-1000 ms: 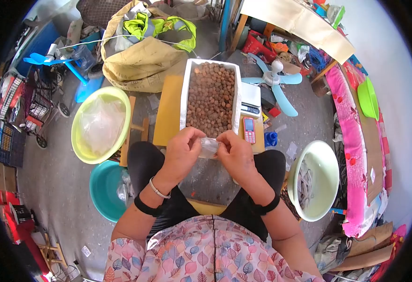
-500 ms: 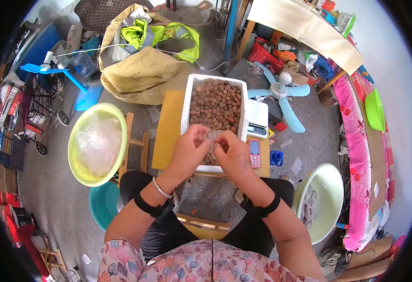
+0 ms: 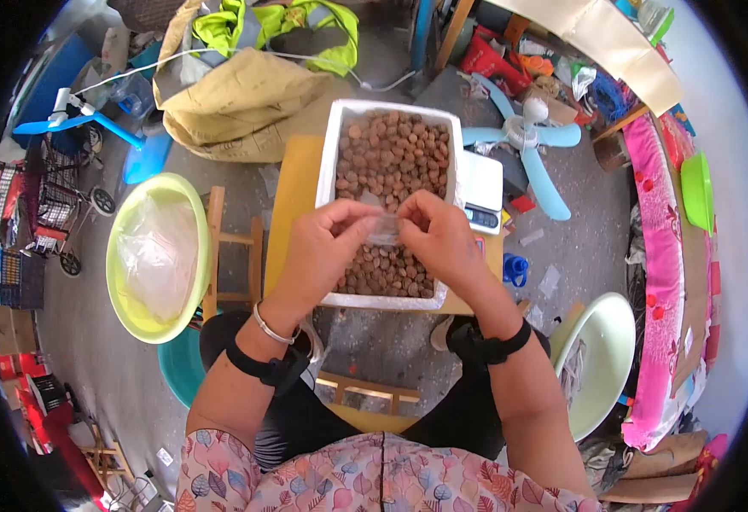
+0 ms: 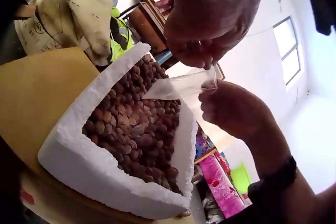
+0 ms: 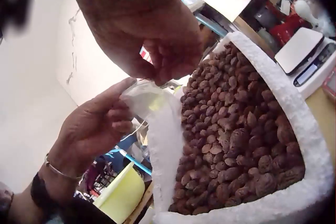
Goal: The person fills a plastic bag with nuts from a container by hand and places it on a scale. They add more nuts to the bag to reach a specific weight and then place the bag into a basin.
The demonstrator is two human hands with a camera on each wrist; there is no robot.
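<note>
A small clear plastic bag (image 3: 382,229) hangs between the two hands, its top edge pinched at both sides. The left hand (image 3: 333,243) grips one side between thumb and fingers, and the right hand (image 3: 435,235) pinches the other. In the left wrist view the bag (image 4: 178,86) tapers down toward the nuts. Below it stands a white foam box (image 3: 329,158) filled with brown, wrinkled nuts or pits (image 3: 391,154). Both hands are above the near half of the box.
The box stands on a yellow board (image 3: 284,222), beside a white scale (image 3: 482,183). A yellow-green basin (image 3: 118,282) of clear bags is left, a pale basin (image 3: 604,375) right. A fan with blue blades (image 3: 549,183) and a blue object (image 3: 515,270) lie beyond the scale.
Both hands have moved forward with the plastic bag, from the box's near edge to above the nuts. The head view has shifted as well.
</note>
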